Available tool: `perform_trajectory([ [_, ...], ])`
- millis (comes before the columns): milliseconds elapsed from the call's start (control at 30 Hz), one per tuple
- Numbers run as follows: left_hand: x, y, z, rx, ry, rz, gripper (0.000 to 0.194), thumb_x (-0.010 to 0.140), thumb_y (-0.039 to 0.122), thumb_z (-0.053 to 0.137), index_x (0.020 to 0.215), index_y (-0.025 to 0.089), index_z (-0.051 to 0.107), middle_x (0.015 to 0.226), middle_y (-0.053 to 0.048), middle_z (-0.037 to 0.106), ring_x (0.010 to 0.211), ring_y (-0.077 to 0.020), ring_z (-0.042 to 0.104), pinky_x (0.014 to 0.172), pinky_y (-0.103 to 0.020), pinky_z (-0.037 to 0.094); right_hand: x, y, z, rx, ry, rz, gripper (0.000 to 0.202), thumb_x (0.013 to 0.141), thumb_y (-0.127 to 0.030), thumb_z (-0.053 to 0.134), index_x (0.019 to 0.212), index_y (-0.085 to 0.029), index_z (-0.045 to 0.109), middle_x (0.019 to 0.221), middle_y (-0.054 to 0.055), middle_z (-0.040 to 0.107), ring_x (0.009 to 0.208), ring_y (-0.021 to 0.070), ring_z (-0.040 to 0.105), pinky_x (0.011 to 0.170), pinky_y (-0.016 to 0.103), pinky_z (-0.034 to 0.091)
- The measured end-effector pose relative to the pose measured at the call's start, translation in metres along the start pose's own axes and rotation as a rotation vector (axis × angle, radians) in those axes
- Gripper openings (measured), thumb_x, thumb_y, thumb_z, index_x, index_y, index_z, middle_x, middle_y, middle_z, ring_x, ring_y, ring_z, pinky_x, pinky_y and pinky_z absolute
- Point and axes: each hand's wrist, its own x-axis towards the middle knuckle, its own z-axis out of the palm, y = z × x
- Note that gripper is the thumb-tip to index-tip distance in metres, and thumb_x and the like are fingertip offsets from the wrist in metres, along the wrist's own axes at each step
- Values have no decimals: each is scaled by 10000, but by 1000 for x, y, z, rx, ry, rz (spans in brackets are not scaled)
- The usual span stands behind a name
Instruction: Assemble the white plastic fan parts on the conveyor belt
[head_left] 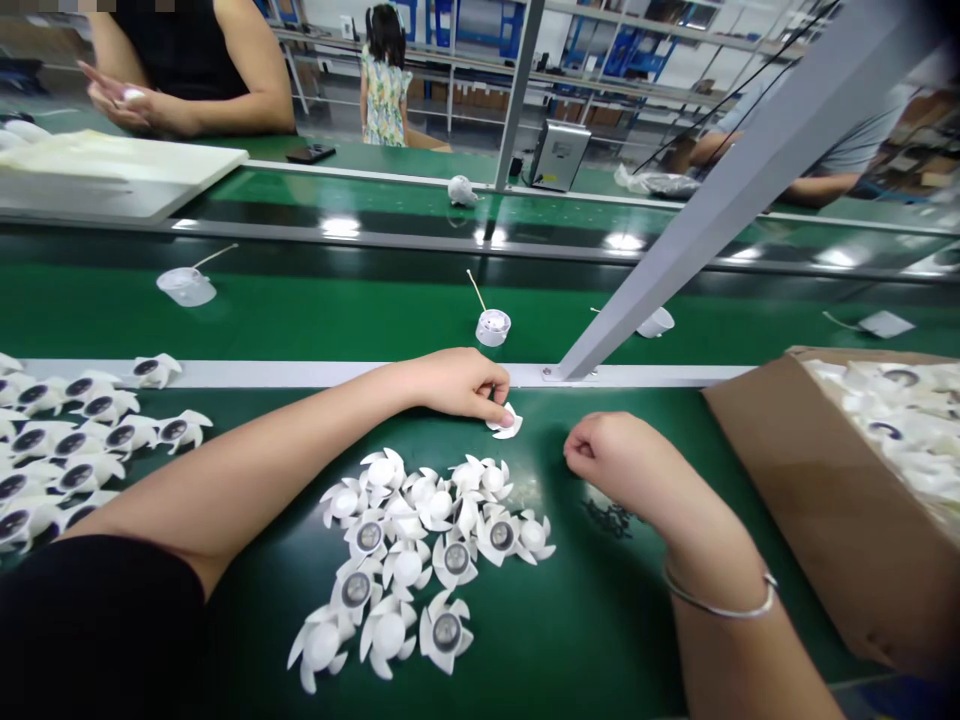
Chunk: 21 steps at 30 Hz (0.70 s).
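Observation:
My left hand (466,385) reaches across to the table's far edge, its thumb and fingers closed on a small white fan impeller (508,424). Closer to me lies a loose cluster of similar white impellers (407,566); some show a round grey hub, others a smooth white cap. To the right, my right hand (611,452) hovers with curled fingers pressed together; whatever they may hold is hidden. Small dark parts (611,518), too small to name, lie in a pile just under that hand.
More impellers (71,440) cover the left side. A cardboard box (817,500) of white parts stands right. Beyond a metal rail, white round housings (493,327) with thin wires sit on a green belt (337,320). A slanted metal post (697,210) rises nearby. People are across the line.

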Motion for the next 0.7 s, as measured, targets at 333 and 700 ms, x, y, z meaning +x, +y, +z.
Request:
perform_trajectory([
  [333,1,-3,5,-51,-56,172,439,695,451,805,1069,234,723,858,24,685,692,-103,580,604,-214,339,6,-6,10,-97,111,39,148,814,-148,564,671,-180,586,745,22,608,626,146,494,534,284,243],
  [700,5,-6,8,-20,-56,224,366,701,461,798,1012,273,762,809,46,691,656,-90,574,580,-211,325,13,-23,25,334,372,-390,92,837,-149,573,750,-169,599,781,13,578,660,122,517,618,244,376],
])
